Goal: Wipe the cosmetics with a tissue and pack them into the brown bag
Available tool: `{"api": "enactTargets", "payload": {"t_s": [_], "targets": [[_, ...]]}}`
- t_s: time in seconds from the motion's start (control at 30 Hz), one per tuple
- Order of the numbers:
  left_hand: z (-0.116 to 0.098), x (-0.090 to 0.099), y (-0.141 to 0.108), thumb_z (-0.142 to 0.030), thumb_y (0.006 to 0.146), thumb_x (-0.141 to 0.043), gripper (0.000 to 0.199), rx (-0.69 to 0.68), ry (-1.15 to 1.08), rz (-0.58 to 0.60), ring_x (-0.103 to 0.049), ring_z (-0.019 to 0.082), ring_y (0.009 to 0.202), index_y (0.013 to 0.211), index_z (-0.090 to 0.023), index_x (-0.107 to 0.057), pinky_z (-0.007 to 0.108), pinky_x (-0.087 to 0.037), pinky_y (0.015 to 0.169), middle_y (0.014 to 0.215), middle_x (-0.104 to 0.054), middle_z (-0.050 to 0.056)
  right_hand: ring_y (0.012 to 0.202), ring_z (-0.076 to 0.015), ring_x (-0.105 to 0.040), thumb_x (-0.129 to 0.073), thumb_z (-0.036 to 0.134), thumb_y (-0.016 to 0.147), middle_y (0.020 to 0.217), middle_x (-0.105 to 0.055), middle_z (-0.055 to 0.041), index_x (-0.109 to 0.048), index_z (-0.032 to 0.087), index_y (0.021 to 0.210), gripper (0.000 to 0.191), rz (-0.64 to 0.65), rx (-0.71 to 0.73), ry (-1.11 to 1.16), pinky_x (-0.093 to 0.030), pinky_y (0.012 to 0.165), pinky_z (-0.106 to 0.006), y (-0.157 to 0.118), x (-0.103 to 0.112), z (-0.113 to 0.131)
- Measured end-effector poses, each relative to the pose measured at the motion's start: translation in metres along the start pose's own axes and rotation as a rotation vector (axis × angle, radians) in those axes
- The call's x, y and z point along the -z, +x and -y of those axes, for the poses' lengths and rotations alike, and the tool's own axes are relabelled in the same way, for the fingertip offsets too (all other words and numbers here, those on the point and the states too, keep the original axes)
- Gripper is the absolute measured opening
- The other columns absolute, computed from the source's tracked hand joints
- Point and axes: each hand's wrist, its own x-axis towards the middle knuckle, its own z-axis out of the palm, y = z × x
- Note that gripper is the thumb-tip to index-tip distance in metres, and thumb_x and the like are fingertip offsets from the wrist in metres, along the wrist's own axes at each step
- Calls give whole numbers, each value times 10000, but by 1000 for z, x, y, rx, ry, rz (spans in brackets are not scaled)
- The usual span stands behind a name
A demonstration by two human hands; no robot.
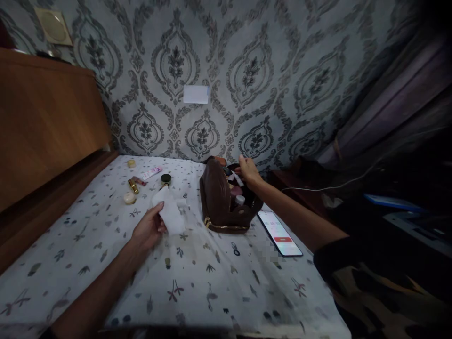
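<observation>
My left hand (150, 227) pinches a crumpled white tissue (172, 212) between thumb and fingers, above the patterned cloth. To its right a brown toiletry bag (219, 200) stands unzipped on the cloth. Inside the bag I see a white-capped jar (239, 200), a pinkish item (236, 190) and some white pieces. My right hand (250, 173) is over the back of the bag's opening, its fingers apart and partly stretched out. No object shows in it; the bag's far inside is partly hidden by this hand.
Left of the tissue lie a dark-lidded jar (165, 179), a pink-and-white tube (151, 173), a gold tube (133, 186), and a round cream-coloured container (129, 197). A lit phone (280, 234) lies right of the bag. A wooden cabinet (49, 117) borders the left side.
</observation>
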Motion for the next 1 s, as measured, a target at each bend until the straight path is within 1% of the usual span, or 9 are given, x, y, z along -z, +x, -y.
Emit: {"api": "enactTargets", "payload": {"t_s": [0.13, 0.3, 0.37, 0.43, 0.57, 0.7, 0.77, 0.83, 1.0], "targets": [[3, 6, 5, -257, 681, -806, 299, 23, 9, 52, -390, 40, 366, 722, -169, -523, 139, -162, 331, 498, -487, -68, 773, -197, -686, -234, 607, 977, 893, -700, -101, -502, 153, 1152, 556, 2, -119, 89, -514, 698, -306, -5, 4, 5], [5, 5, 7, -306, 654, -818, 336, -23, 60, 44, -383, 36, 362, 694, -171, -513, 140, -150, 337, 482, -474, -70, 787, -235, -687, -306, 575, 972, 872, -694, -121, -546, 155, 1073, 494, 5, -107, 176, -528, 734, -367, -18, 10, 19], [5, 5, 7, -319, 636, -826, 351, -53, 71, 26, -390, 39, 363, 680, -170, -512, 141, -148, 339, 480, -474, -67, 821, -266, -687, -357, 542, 964, 871, -698, -141, -578, 139, 1036, 466, -72, 12, 190, -528, 780, -418, -27, 15, 28], [3, 4, 8, -336, 616, -837, 373, -92, 90, 17, -391, 39, 363, 658, -168, -506, 145, -140, 341, 479, -475, -62, 897, -269, -681, -381, 513, 960, 971, -700, -160, -592, 139, 1049, 438, -119, 116, 216, -520, 847, -435, -44, 21, 42], [0, 4, 8, -390, 563, -864, 439, -204, 148, -4, -379, 38, 370, 615, -167, -489, 154, -149, 349, 467, -457, -63, 942, -268, -669, -400, 484, 969, 1021, -707, -145, -606, 161, 1151, 424, -177, 458, 252, -518, 869, -447, -99, 25, 72], [-13, 10, 13, -438, 565, -853, 458, -367, 213, -88, -382, 43, 390, 653, -180, -484, 161, -188, 366, 486, -458, -72, 959, -244, -668, -410, 449, 987, 1025, -704, -104, -626, 226, 1066, 321, 2, 606, 334, -529, 863, -401, -162, 4, 84], [-30, 15, 18, -453, 589, -828, 444, -451, 258, -147, -386, 49, 402, 681, -187, -485, 167, -216, 381, 499, -453, -77, 945, -235, -671, -418, 403, 989, 1004, -707, -97, -634, 243, 1041, 274, 183, 662, 322, -529, 853, -379, -186, -15, 80], [-55, 20, 25, -475, 624, -784, 426, -535, 317, -212, -392, 55, 424, 701, -195, -473, 174, -259, 408, 520, -444, -80, 919, -226, -673, -422, 370, 990, 974, -710, -94, -638, 235, 1041, 259, 320, 667, 354, -525, 840, -365, -204, -35, 74], [-128, 32, 58, -499, 749, -645, 335, -750, 605, -400, -453, 91, 520, 785, -206, -486, 205, -339, 509, 613, -482, -58, 869, -205, -670, -412, 366, 993, 956, -717, -75, -633, 214, 1037, 272, 533, 495, 437, -509, 781, -329, -226, -75, 60]]}}
